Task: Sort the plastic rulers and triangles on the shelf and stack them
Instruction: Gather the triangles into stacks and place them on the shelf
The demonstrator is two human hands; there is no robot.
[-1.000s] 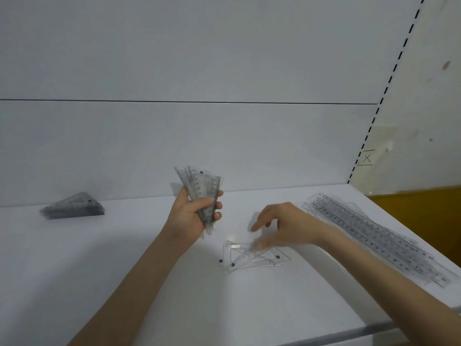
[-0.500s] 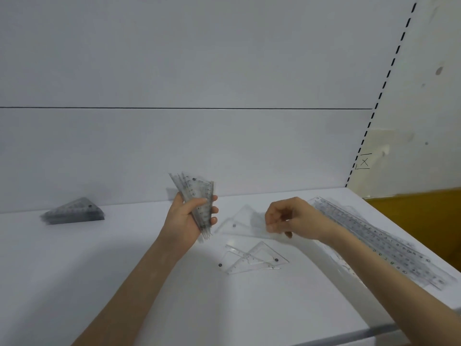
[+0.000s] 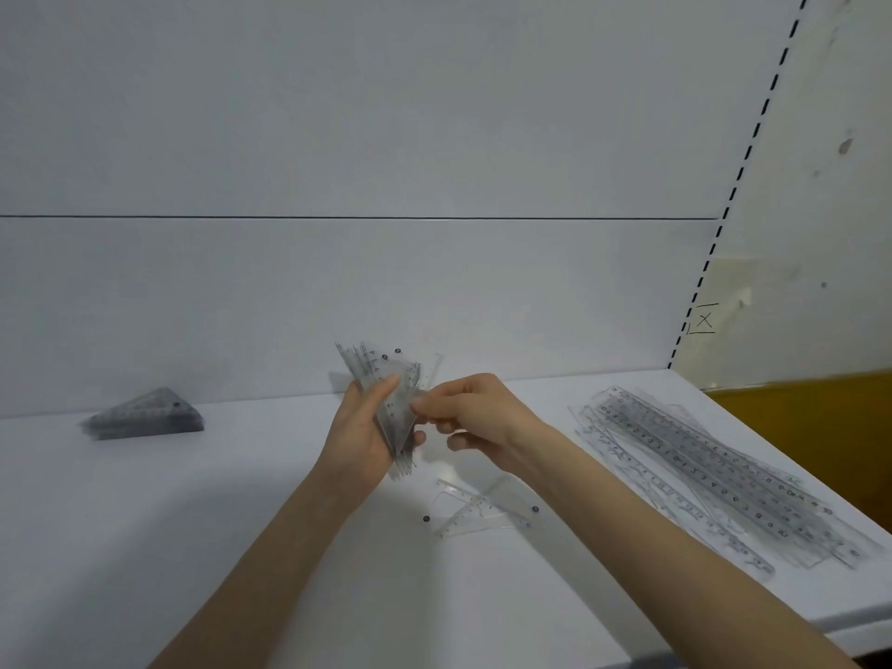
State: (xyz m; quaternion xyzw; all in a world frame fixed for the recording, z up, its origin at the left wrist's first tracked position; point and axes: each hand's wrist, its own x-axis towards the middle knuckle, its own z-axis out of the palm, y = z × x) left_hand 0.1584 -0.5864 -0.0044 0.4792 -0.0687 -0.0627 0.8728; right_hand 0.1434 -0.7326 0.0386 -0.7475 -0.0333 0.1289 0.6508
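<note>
My left hand (image 3: pixel 359 432) grips an upright bundle of clear plastic triangles (image 3: pixel 386 383) above the white shelf (image 3: pixel 193 523). My right hand (image 3: pixel 475 417) pinches the right edge of one clear triangle against that bundle. Loose clear triangles (image 3: pixel 475 514) lie flat on the shelf just below my hands, partly hidden by my right forearm. A neat stack of triangles (image 3: pixel 145 417) sits at the far left by the back wall. A pile of long clear rulers (image 3: pixel 724 480) lies along the right side of the shelf.
The white back panel (image 3: pixel 338 292) rises right behind my hands. The shelf's right edge runs beside the rulers, with an orange-brown surface (image 3: pixel 820 427) beyond it. The front edge (image 3: pixel 844 625) is at the lower right.
My right hand lifted one triangle off the shelf and carried it left to the bundle in my left hand. The left hand stayed about where it was.
</note>
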